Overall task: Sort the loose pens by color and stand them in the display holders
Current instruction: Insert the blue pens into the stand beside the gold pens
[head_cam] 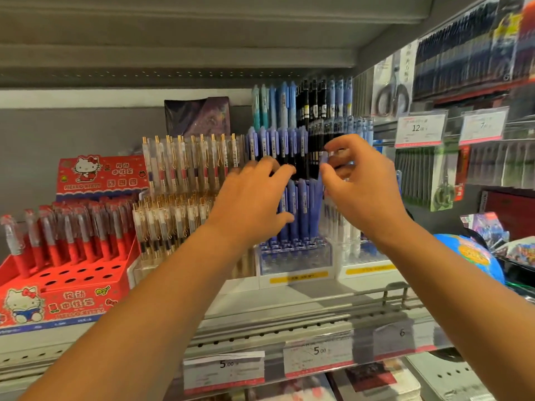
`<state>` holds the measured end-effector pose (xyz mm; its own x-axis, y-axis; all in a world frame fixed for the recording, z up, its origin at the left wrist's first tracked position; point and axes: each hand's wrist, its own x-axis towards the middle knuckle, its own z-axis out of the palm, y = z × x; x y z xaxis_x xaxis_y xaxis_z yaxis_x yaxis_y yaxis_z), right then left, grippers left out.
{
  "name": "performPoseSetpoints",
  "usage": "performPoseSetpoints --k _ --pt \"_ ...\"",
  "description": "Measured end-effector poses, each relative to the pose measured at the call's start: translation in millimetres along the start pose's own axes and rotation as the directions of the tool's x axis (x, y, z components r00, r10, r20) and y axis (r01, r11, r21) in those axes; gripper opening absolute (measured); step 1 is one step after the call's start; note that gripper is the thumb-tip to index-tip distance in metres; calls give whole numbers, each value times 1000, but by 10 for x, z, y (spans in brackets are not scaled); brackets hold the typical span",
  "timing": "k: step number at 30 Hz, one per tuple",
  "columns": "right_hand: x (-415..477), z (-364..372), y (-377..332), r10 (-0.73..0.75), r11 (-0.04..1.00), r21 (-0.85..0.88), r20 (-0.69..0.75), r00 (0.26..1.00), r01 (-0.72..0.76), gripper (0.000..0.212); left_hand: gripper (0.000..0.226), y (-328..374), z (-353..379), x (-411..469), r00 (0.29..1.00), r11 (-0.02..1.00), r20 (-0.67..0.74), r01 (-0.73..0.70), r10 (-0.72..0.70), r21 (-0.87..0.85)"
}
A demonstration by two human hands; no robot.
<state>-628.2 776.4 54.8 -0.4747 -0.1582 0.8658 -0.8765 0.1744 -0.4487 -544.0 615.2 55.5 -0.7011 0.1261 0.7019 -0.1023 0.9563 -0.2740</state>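
"So, your left hand (pixel 254 195) lies spread against the tiered holder (pixel 295 261). Its fingers are on the violet pens (pixel 278 140) of the middle row, and the thumb is low, by the blue pens (pixel 301 209) in front. I think you place it so to stop the rows from tipping while the other hand works."

"I agree, but look at your right hand (pixel 359 180). Its fingers are curled, and the thumb and forefinger come close together just beside the black pens (pixel 314 108). Something violet shows between them. Whether you pinch a pen there I cannot tell, because it is blurred."

"If it is a violet pen, it belongs to the left with its own colour, not among the black ones."

"Yes. The pens stand upright in holes, colour by colour, so you should bring it down straight. The red pens (pixel 58 241) at the far left are well apart and, I think, need nothing from you."
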Motion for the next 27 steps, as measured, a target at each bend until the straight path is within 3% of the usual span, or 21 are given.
performPoseSetpoints --k 5,9,15,18,22,27 --pt "54 31 82 -58 990 -126 -9 998 56 18 94 -45 184 106 981 985 187 12 -44 171" --pt "111 85 78 -116 969 -215 39 992 122 16 94 -69 275 111 991 980 129 -2 -24 197" --pt "152 166 20 -25 923 -368 228 973 110 23 92 -87 321 85 997 981 72 1 -16 196" --pt "135 215 10 31 842 -520 311 950 143 23 91 -94 344 65 999 976 42 0 -9 216" --pt "72 252 11 93 745 -648 336 937 158 33 91 -89 360 54 1000 974 29 5 -11 225" --pt "46 240 49 164 721 -677 375 912 149 30 92 -85 360 53 1000 972 30 -4 -3 236"
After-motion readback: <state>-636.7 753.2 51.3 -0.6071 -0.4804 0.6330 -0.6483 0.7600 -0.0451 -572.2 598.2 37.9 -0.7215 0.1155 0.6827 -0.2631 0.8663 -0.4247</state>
